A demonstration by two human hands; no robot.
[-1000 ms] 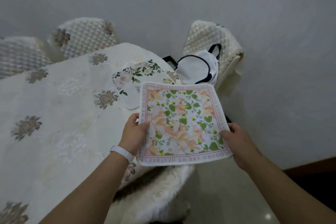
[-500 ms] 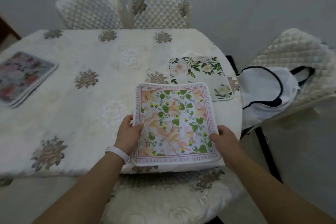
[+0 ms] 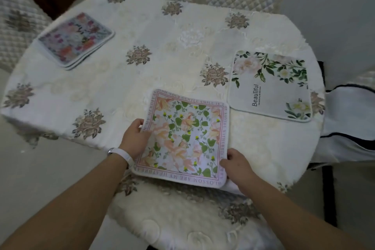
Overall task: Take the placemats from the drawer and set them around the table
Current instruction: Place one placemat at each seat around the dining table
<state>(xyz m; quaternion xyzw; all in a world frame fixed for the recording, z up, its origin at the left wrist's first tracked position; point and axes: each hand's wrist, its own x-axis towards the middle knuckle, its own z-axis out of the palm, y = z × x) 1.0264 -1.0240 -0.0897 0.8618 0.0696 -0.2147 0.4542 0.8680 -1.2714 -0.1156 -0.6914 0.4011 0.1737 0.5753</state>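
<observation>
At the near edge of the table, found the peach-flowered placemat lying nearly flat, gripped on two sides.
Noted left hand curled on its left border and right hand pinching its near right corner. Could not tell whether its near border overhung the rim. Logged white leafy placemat just beside it, far right. Logged stack of placemats well apart, far left. Recommended sliding it farther in, squaring it to the rim, and smoothing it before release.

pink-bordered peach-floral placemat, white green-leaf placemat, cream tablecloth with brown flowers
</observation>
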